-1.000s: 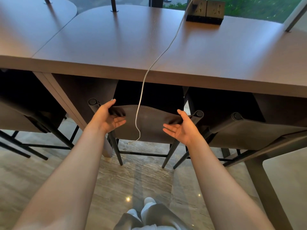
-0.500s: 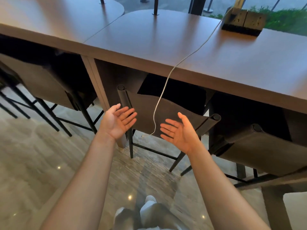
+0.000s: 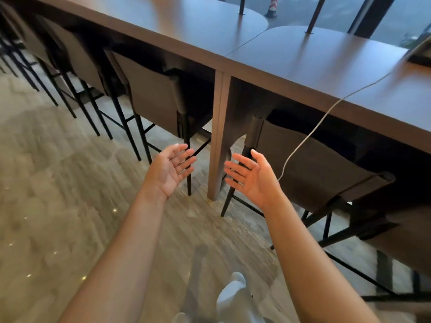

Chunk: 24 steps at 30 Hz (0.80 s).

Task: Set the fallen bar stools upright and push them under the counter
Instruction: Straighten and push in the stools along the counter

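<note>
Pale stone-patterned floor (image 3: 58, 183) stretches along a long brown counter (image 3: 303, 73), which runs from the far left to the right edge, with a window (image 3: 396, 17) behind it. A flat counter leg (image 3: 217, 136) comes down to the floor about mid-scene. Just right of that leg one bar stool (image 3: 314, 169) stands upright on its thin black legs, seat tucked under the top and its brown backrest just at the counter's edge. A second stool (image 3: 154, 99) stands the same way just left of the leg, and a row of stools (image 3: 81, 59) carries on beyond it toward the far left, all upright and pushed in. At the right edge a third stool (image 3: 396, 234) shows only in part, its back also under the top. A white cable (image 3: 303, 141) crosses the counter from the right, drops over the edge and hangs in front of the first stool's backrest, its lower end just beside the right hand (image 3: 251, 178). That hand is held out in the air with palm turned inward and fingers spread, gripping nothing. The left hand (image 3: 170, 171) mirrors it on the other side of the counter leg, palm inward, fingers straight and slightly fanned, holding nothing, in front of the second stool's front leg. Neither hand plainly touches a stool. White shoes (image 3: 233, 292) show at the bottom, blurred.
</note>
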Tool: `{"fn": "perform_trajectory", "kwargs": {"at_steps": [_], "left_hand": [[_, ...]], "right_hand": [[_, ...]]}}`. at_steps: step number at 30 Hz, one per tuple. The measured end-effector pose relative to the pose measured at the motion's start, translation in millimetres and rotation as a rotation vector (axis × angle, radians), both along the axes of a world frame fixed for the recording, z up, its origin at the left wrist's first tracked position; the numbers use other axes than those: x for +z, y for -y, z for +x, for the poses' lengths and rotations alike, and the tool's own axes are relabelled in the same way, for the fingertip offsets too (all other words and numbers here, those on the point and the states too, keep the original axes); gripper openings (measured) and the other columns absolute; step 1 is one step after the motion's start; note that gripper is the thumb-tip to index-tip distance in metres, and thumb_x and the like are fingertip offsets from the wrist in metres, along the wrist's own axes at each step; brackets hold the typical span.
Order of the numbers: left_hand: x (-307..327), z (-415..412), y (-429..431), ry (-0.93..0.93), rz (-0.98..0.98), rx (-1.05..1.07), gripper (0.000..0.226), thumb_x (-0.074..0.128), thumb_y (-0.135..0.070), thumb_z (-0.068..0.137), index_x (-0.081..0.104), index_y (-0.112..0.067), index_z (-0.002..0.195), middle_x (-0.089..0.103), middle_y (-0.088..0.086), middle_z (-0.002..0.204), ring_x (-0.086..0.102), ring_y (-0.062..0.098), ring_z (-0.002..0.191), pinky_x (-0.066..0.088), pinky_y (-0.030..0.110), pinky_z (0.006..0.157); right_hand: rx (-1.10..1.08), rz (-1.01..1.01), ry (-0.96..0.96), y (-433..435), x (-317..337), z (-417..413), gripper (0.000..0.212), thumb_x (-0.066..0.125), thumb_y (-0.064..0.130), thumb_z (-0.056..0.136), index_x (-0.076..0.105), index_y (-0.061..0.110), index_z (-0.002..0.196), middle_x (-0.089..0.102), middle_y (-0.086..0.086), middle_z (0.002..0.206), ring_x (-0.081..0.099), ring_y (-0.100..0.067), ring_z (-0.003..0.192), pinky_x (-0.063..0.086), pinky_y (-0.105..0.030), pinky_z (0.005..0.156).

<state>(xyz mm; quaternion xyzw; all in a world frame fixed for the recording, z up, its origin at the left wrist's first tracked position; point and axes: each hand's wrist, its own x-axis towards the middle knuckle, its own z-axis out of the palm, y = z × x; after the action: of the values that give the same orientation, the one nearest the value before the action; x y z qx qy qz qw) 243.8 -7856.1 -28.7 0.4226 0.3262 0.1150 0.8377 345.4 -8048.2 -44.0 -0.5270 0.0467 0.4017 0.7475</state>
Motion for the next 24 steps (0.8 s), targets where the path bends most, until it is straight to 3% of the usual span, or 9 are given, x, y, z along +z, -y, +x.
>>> {"fn": "perform_trajectory", "kwargs": {"at_steps": [5,12,24], "left_hand": [[3.8,-60.2,-56.1,-0.016,0.026,0.062,0.031,0.049,-0.026,0.096,0.063,-0.009,0.117,0.069,0.010,0.115,0.066,0.025,0.108,0.050,0.040,0.096],[-1.1,-108.8,-118.4,-0.018,0.048,0.150,0.031,0.048,-0.034,0.097,0.064,-0.012,0.114,0.068,0.009,0.118,0.065,0.024,0.109,0.051,0.036,0.088],[-4.6,-69.8,-241.9,-0.048,0.067,0.189,0.038,0.048,-0.046,0.094,0.066,-0.015,0.108,0.071,0.006,0.115,0.067,0.020,0.106,0.048,0.038,0.095]], "right_hand": [[0.043,0.009,-0.018,-68.3,-0.8,-51.8,0.047,0.038,0.048,0.099,0.061,0.014,0.121,0.065,-0.013,0.124,0.060,-0.029,0.116,0.045,-0.047,0.102],[0.122,0.017,-0.015,-143.4,-4.1,-83.2,0.050,0.039,0.048,0.098,0.058,0.012,0.127,0.068,-0.013,0.121,0.063,-0.029,0.113,0.051,-0.045,0.095],[0.062,0.073,-0.049,-262.1,-2.0,-8.2,0.049,0.044,0.048,0.095,0.059,0.010,0.121,0.071,-0.012,0.114,0.067,-0.029,0.107,0.053,-0.047,0.092]]}}
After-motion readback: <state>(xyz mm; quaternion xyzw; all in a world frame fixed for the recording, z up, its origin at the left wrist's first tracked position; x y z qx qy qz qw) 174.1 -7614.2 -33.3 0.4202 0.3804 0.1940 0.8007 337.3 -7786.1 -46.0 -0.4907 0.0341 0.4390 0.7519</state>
